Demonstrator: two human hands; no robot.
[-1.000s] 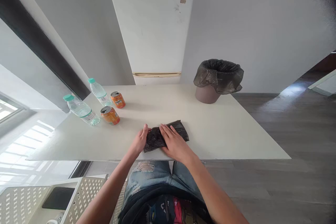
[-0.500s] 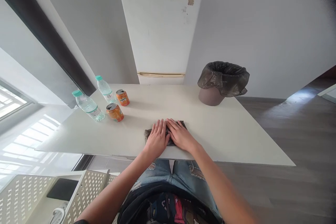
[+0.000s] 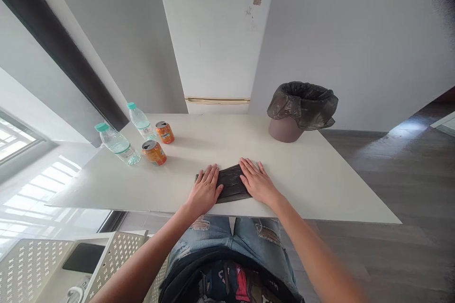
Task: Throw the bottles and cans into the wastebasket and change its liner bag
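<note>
A folded black plastic bag [image 3: 232, 183] lies flat near the front edge of the white table [image 3: 313, 184]. My left hand [image 3: 205, 190] rests on its left end, palm down with the fingers stretched out. On its right end lies my right hand [image 3: 259, 182], also flat, with the thumb apart. Between the two hands the bag's dark, slightly creased surface shows. The parts beneath my palms are hidden.
Two clear bottles with green caps [image 3: 117, 144] [image 3: 140, 121] and two orange drink cans [image 3: 154, 153] [image 3: 165, 132] stand at the left. A bin [image 3: 285, 130] lined with a black bag [image 3: 302, 106] stands back right. Behind is a white fridge [image 3: 216, 42].
My hands have slid apart, the left one leftward and the right one rightward. The bag between them now lies smoother and more of it shows.
</note>
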